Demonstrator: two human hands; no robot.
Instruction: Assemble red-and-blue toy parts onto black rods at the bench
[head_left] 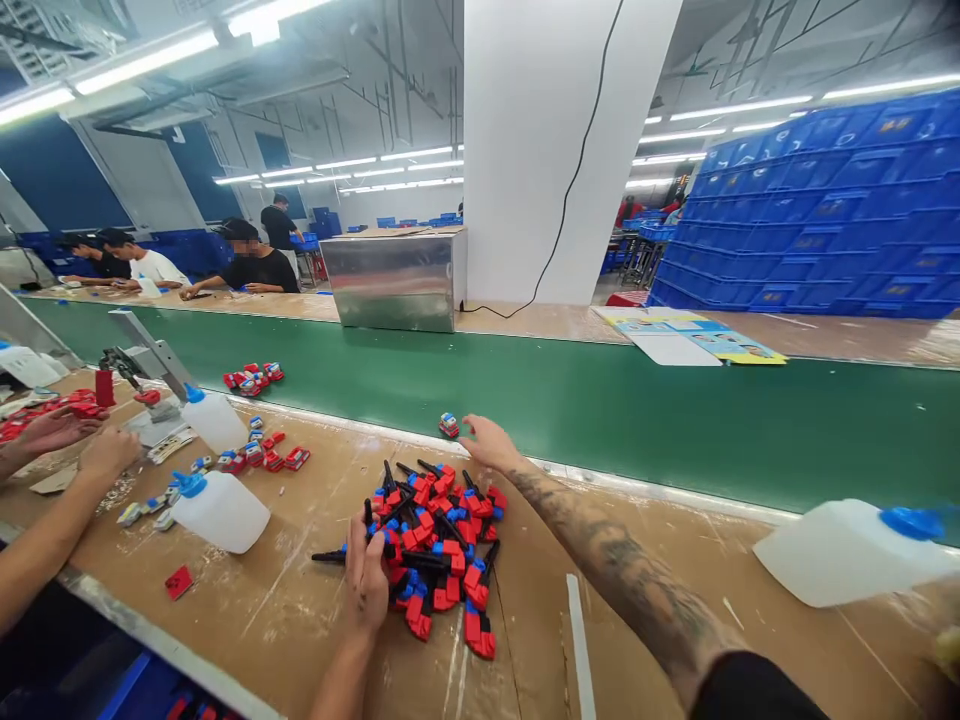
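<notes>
My left hand [365, 580] rests against the left side of a pile of red, blue and black toy parts [439, 535], several with long black rods. Its fingers look extended and slightly apart, partly hidden among the parts. My right hand [489, 443] reaches out over the near edge of the green conveyor belt [585, 395]. Its fingers are apart and hold nothing. Just left of those fingertips, a small red, white and blue toy vehicle [448, 425] sits on the belt, apart from the hand.
At left, a co-worker's hands [109, 452] work beside a small press [150, 355]. White bottles with blue caps [221, 510] stand near toy vehicles [255, 455]; another bottle [840, 550] is at right. More vehicles [253, 379] ride the belt. Blue crates [817, 220] are stacked beyond.
</notes>
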